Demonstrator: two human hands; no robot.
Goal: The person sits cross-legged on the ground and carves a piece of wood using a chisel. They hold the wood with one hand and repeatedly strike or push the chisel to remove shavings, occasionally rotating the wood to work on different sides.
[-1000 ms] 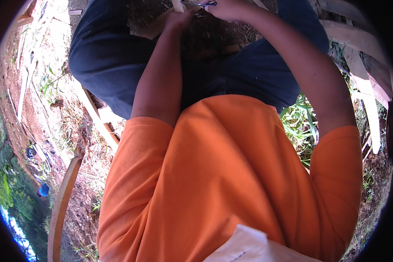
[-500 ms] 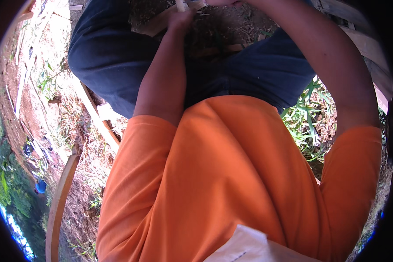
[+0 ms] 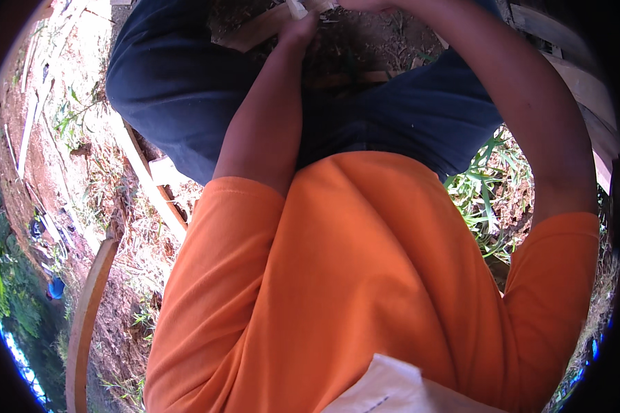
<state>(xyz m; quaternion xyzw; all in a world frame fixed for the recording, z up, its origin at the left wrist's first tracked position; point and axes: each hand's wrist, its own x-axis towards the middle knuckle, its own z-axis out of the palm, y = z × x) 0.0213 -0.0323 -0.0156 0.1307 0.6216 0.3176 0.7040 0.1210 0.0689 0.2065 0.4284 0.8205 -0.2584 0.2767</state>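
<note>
Up between the spread knees of the person's dark blue cloth trousers (image 3: pixel 179 89), the bare left hand (image 3: pixel 299 33) is closed round a narrow pale wooden stick (image 3: pixel 297 8), whose end pokes up out of the fist; a broad tan wooden board (image 3: pixel 255 32) slants just left of it, above dark bare soil (image 3: pixel 365 45). From where I stand, the change is on the other side: the bare right arm (image 3: pixel 523 103) has bowed outward since a second ago, and the right hand (image 3: pixel 368 3) is now mostly cut off at the edge of sight, so I cannot tell whether it is spread or pinching. The slim dark-handled tool it held then no longer shows. The left fist has only drifted a little rightward, stick and all. To my eye, that makes the stick the steadied piece while the right arm does the moving, and nothing suggests the work is finished
</note>
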